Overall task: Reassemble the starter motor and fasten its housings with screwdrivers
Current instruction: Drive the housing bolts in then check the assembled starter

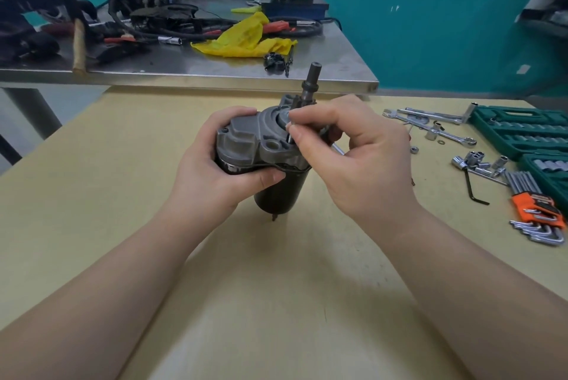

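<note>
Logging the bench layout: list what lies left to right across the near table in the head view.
left hand → starter motor → right hand → combination wrench → loose sockets → orange hex key set

Workshop — socket set [519, 130] (steel bench [215, 72]).

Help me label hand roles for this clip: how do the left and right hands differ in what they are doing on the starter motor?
The left hand wraps the starter motor from the side, thumb on its grey housing; the right hand comes from above. The left hand takes a broad grip, while the right hand pinches a small metal pin or screw between thumb and forefinger at the housing's top. Both are bare and touch the motor.
</note>
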Tool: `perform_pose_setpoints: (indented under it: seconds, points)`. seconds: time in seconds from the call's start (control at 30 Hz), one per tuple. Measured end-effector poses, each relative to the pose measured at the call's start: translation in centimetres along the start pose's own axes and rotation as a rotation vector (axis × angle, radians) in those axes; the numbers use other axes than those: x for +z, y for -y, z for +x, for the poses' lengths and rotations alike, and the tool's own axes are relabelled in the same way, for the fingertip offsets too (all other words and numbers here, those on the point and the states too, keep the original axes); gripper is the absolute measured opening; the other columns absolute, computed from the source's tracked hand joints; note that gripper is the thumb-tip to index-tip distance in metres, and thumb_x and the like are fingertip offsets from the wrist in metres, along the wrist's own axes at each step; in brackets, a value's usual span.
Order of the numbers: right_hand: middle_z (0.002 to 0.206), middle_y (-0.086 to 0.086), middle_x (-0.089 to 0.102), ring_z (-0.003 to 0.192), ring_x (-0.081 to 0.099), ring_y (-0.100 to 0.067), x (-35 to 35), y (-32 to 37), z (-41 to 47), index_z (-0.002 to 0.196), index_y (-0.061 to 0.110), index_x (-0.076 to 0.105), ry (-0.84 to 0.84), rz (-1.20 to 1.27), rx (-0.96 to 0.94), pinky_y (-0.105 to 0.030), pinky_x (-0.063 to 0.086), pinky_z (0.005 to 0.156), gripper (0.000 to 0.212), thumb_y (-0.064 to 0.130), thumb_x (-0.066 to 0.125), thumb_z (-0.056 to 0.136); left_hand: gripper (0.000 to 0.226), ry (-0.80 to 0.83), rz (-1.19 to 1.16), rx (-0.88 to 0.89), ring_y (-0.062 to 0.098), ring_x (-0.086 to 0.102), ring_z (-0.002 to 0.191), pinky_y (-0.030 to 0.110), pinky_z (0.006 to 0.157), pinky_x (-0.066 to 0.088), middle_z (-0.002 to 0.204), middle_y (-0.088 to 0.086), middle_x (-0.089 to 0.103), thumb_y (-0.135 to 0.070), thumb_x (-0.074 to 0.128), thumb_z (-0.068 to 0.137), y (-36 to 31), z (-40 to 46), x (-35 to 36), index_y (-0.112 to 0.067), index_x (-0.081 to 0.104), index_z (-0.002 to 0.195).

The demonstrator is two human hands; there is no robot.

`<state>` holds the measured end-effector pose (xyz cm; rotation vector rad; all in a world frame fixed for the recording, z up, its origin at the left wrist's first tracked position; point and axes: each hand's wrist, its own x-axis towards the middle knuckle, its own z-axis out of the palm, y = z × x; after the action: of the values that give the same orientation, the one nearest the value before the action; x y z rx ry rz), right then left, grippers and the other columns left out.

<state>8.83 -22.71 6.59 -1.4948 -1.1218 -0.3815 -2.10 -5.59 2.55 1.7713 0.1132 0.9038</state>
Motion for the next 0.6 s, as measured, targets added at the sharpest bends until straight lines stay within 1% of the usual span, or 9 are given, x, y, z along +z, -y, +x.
perform_pose_setpoints:
  seconds: [0.07,0.13,0.2,0.27,0.3,0.43,0.6]
  points:
    - [0.095,0.006,0.074,0.093,0.069,-0.012,0.0,0.1,-0.1,0.107,0.027,0.078,-0.005,0.013,0.032,-0.017,0.052,0.080,0.023,0.009,0.080,0.093,0.077,0.002,-0.004,0.005,0.014,0.072,0.119,0.033,0.099,0.061,0.127,-0.015,0.071,-0.029,0.099,0.061,0.0,0.0,0.0,-0.047,0.065,0.127]
    - [0.096,0.004,0.075,0.094,0.070,-0.013,0.0,0.1,-0.1,0.106,0.027,0.078,-0.003,0.021,0.047,-0.018,0.053,0.080,0.022,0.010,0.080,0.093,0.077,0.000,-0.008,0.006,0.014,0.072,0.119,0.031,0.099,0.060,0.127,-0.015,0.072,-0.029,0.098,0.060,0.0,0.0,0.0,-0.046,0.065,0.127]
    - [0.097,0.008,0.075,0.096,0.070,-0.013,0.0,0.1,-0.1,0.106,0.026,0.079,0.010,0.008,0.030,-0.021,0.054,0.082,0.021,0.010,0.080,0.092,0.077,0.001,-0.016,0.007,0.014,0.072,0.119,0.031,0.098,0.061,0.127,-0.015,0.072,-0.029,0.099,0.060,0.0,0.0,0.0,-0.047,0.065,0.127]
    - [0.098,0.014,0.073,0.099,0.068,-0.011,0.0,0.0,-0.2,0.103,0.020,0.081,0.020,-0.026,-0.033,-0.026,0.055,0.085,0.018,0.007,0.080,0.091,0.077,0.001,-0.025,0.010,0.015,0.072,0.120,0.031,0.098,0.060,0.127,-0.013,0.072,-0.029,0.099,0.061,0.0,0.0,0.1,-0.046,0.065,0.127]
    - [0.099,0.013,0.073,0.101,0.068,-0.014,0.0,-0.1,-0.3,0.101,0.017,0.082,0.024,-0.037,-0.059,-0.029,0.056,0.086,0.016,0.006,0.080,0.090,0.077,0.001,-0.026,0.010,0.015,0.072,0.120,0.031,0.099,0.060,0.128,-0.013,0.072,-0.028,0.100,0.061,0.0,0.0,0.1,-0.045,0.065,0.128]
    - [0.107,-0.005,0.071,0.107,0.067,-0.025,-0.1,-0.7,-0.7,0.099,0.008,0.084,0.065,-0.052,-0.090,-0.040,0.057,0.085,0.008,0.007,0.078,0.093,0.077,-0.002,-0.008,0.011,0.016,0.072,0.121,0.034,0.100,0.061,0.129,-0.011,0.072,-0.028,0.100,0.062,0.0,-0.1,0.1,-0.045,0.065,0.128]
    - [0.110,-0.006,0.070,0.110,0.066,-0.024,-0.1,-0.9,-0.9,0.102,0.007,0.083,0.076,-0.045,-0.082,-0.040,0.057,0.087,0.011,0.005,0.076,0.095,0.077,0.000,0.008,0.006,0.015,0.071,0.121,0.039,0.101,0.061,0.129,-0.013,0.071,-0.030,0.100,0.061,-0.2,-0.1,0.1,-0.045,0.065,0.128]
